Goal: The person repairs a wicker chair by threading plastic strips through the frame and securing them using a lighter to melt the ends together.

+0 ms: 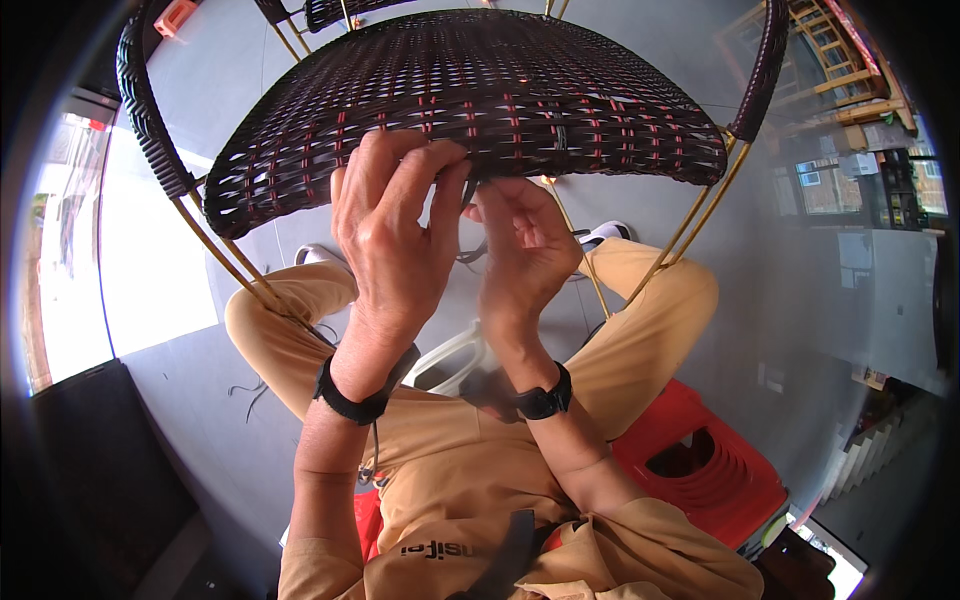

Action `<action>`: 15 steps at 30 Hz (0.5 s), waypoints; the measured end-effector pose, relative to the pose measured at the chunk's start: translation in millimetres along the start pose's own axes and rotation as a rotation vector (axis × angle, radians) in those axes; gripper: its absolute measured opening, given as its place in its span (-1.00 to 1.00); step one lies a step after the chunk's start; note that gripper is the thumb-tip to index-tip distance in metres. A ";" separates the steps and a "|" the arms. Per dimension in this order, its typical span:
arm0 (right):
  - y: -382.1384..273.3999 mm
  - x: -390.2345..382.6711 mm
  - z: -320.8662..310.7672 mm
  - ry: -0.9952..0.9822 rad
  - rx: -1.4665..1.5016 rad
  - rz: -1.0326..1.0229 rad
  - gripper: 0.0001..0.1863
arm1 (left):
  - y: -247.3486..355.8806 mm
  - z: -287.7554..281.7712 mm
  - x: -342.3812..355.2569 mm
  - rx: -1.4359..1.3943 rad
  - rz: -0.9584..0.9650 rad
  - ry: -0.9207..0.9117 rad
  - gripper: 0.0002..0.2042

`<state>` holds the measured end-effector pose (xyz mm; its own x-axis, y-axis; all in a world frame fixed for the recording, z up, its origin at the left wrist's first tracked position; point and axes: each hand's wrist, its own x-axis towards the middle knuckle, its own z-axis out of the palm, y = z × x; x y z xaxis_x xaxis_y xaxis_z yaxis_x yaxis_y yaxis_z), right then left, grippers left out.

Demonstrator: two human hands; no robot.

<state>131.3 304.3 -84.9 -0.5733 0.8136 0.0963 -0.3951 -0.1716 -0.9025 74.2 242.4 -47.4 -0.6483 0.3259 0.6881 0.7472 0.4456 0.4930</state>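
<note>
A chair seat (450,90) woven from dark brown strips with red threads stands in front of me, its near edge bulging toward my hands. The fingers of my left hand (392,225) curl over that edge left of its middle, with the fingertips against the weave. Just to the right, my right hand (525,240) is bent up under the edge, its thumb and fingers closed together. A thin dark strip (471,255) runs down from the seat between both hands. Their fingertips are partly hidden, so the exact hold on the strip is hard to see.
Gold metal legs (690,225) and dark wrapped arms (150,110) flank the seat. A red plastic stool (735,470) is at lower right. Dark strip scraps (250,395) lie on the grey floor at left. A pale plastic object (450,355) sits between my legs.
</note>
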 end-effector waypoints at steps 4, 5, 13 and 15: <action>-0.6 -0.1 -1.0 -0.034 -0.008 -0.019 -0.88 | -0.4 -2.0 3.7 0.004 0.001 -0.034 -0.87; -1.8 -0.5 0.3 -0.038 -0.010 -0.019 -0.88 | -1.3 -3.7 4.6 -0.001 -0.004 -0.053 -0.88; -9.1 -0.5 4.1 0.035 -0.002 0.120 -0.89 | 5.9 -14.8 26.4 0.193 0.101 -0.258 -0.93; -10.3 -0.7 2.9 0.040 0.009 0.121 -0.89 | 4.0 -14.7 28.9 0.204 0.168 -0.378 -0.87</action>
<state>133.7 303.9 -74.4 -0.5880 0.8083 -0.0297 -0.3317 -0.2745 -0.9026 60.5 241.3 -17.8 -0.5569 0.6720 0.4881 0.8270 0.5034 0.2504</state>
